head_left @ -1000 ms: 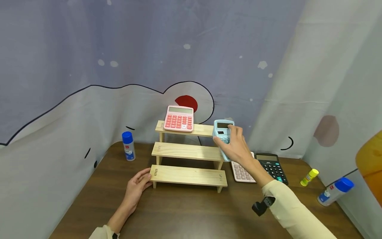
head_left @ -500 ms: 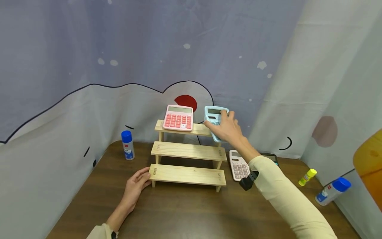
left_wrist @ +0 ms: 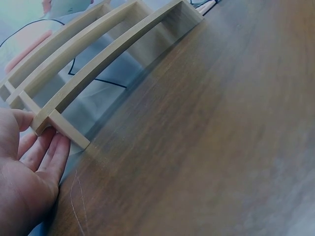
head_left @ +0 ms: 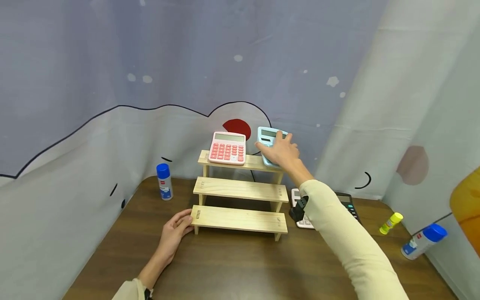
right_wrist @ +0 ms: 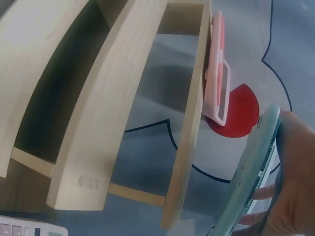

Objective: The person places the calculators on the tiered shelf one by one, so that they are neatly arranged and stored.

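Right hand (head_left: 283, 152) grips the blue calculator (head_left: 266, 139), apparently just off the top tier (head_left: 256, 162) beside the pink calculator (head_left: 227, 148), while the left hand (head_left: 174, 234) pinches the wooden stand (head_left: 240, 219) at its lowest left end; sound practice is to brace firmly and lower the blue calculator level, clear of its neighbour.

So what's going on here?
A person's right hand holds a light blue calculator at the right end of the top step of a wooden stand; the left hand grips the lowest step's left end. A pink calculator rests on the top step, and a black calculator and a pale calculator lie on the table.
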Motion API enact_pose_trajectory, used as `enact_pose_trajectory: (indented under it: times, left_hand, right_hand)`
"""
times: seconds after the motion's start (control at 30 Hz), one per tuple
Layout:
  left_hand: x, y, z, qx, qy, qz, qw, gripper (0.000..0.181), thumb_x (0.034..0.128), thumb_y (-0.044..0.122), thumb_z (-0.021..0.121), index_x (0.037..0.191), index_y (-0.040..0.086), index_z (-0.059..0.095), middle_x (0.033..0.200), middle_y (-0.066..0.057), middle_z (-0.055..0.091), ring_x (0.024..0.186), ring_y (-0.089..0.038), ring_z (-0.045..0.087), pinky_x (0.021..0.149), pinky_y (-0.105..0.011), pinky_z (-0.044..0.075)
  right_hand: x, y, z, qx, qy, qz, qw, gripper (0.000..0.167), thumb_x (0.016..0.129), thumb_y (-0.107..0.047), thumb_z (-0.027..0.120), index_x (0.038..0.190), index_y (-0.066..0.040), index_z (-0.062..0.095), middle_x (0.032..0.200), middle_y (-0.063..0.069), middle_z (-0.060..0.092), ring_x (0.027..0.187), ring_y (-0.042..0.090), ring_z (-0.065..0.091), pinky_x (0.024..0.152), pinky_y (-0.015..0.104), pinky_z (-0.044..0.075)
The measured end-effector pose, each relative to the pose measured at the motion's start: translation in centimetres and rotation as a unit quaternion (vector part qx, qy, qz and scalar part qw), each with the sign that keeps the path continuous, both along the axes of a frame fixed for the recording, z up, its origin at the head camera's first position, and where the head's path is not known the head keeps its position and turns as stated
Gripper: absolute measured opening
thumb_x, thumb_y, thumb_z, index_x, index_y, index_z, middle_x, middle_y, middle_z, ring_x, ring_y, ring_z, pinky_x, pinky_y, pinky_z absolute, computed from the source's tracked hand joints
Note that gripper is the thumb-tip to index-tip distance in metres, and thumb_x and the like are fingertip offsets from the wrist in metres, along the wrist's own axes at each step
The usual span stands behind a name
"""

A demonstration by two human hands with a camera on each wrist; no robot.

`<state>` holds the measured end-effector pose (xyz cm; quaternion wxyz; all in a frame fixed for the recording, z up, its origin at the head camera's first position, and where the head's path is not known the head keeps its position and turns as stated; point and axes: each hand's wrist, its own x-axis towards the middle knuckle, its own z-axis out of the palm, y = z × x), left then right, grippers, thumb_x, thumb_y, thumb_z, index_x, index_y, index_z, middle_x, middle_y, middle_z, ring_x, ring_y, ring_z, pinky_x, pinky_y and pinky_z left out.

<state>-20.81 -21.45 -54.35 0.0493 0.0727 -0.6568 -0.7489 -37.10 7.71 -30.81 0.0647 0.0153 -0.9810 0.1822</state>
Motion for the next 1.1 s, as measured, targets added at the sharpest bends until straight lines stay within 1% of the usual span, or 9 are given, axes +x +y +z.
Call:
enact_pose_trajectory:
  times: [0.13,0.27,0.4,0.47,0.6,0.73,0.9,1.1]
  left_hand:
    - [-0.2,0.2,0.1,0.0,0.0,0.002,1.0,0.044,0.0999,0.022,0.062,0.14,0.005,0.053,0.123,-0.008,0.063,0.102,-0.003,0.065,0.089,-0.023,0.057]
    - [-0.2,0.0,0.1,-0.001,-0.001,0.009,1.0,0.042,0.0998,0.02,0.062,0.139,0.005,0.054,0.122,-0.01,0.063,0.101,-0.004,0.065,0.088,-0.023,0.057]
    - [-0.1,0.0,0.1,-0.004,0.0,0.008,1.0,0.043,0.0996,0.021,0.062,0.139,0.006,0.055,0.123,-0.01,0.063,0.102,-0.004,0.065,0.089,-0.024,0.056]
    - [-0.1,0.1,0.1,-0.002,0.002,0.008,1.0,0.042,0.0997,0.021,0.062,0.139,0.006,0.055,0.121,-0.009,0.063,0.102,-0.005,0.066,0.089,-0.025,0.057]
    - [-0.1,0.4,-0.2,0.002,0.004,0.008,1.0,0.042,0.0993,0.02,0.063,0.138,0.006,0.056,0.119,-0.008,0.064,0.101,-0.006,0.066,0.089,-0.025,0.057]
    - [-0.2,0.6,-0.4,0.001,0.002,0.008,1.0,0.042,0.0987,0.021,0.064,0.137,0.007,0.056,0.121,-0.011,0.064,0.101,-0.006,0.066,0.089,-0.025,0.057]
    - [-0.2,0.7,-0.3,-0.002,0.004,0.012,0.9999,0.041,0.099,0.02,0.063,0.137,0.006,0.057,0.122,-0.013,0.064,0.1,-0.006,0.067,0.089,-0.025,0.057]
    - [0.0,0.8,-0.2,-0.001,-0.001,0.014,0.9999,0.039,0.0996,0.018,0.062,0.137,0.006,0.057,0.123,-0.014,0.064,0.1,-0.007,0.066,0.088,-0.025,0.057]
  right_hand:
    - [-0.6,-0.5,0.3,0.01,-0.002,-0.011,0.9999,0.1,0.082,-0.076,0.045,0.154,-0.009,0.022,0.146,0.027,0.026,0.116,0.051,0.047,0.091,0.06,0.048]
    - [-1.0,-1.3,0.4,0.021,-0.018,-0.021,0.9994,0.103,0.082,-0.077,0.043,0.157,-0.011,0.018,0.149,0.027,0.023,0.118,0.052,0.047,0.091,0.062,0.047]
    - [-1.4,-2.0,0.5,0.03,-0.031,-0.032,0.9986,0.104,0.084,-0.077,0.039,0.159,-0.011,0.012,0.154,0.028,0.018,0.124,0.055,0.044,0.096,0.066,0.045]
    - [-1.7,-2.4,0.4,0.032,-0.032,-0.036,0.9983,0.102,0.085,-0.076,0.039,0.159,-0.01,0.012,0.154,0.028,0.017,0.124,0.054,0.043,0.094,0.066,0.045]
    - [-2.1,-2.6,-0.3,0.034,-0.02,-0.046,0.9982,0.101,0.086,-0.075,0.039,0.158,-0.009,0.014,0.154,0.028,0.016,0.123,0.055,0.042,0.091,0.067,0.046]
    - [-2.6,-2.7,-1.0,0.039,-0.012,-0.057,0.9975,0.101,0.086,-0.075,0.041,0.157,-0.008,0.016,0.156,0.029,0.014,0.123,0.057,0.042,0.09,0.069,0.046]
    - [-2.9,-2.8,-1.3,0.046,-0.003,-0.058,0.9972,0.103,0.085,-0.077,0.041,0.156,-0.007,0.018,0.157,0.029,0.015,0.122,0.057,0.042,0.09,0.068,0.047]
    - [-2.8,-2.9,-1.6,0.061,-0.008,-0.06,0.9963,0.103,0.085,-0.08,0.038,0.155,-0.006,0.02,0.154,0.029,0.019,0.122,0.057,0.044,0.092,0.067,0.046]
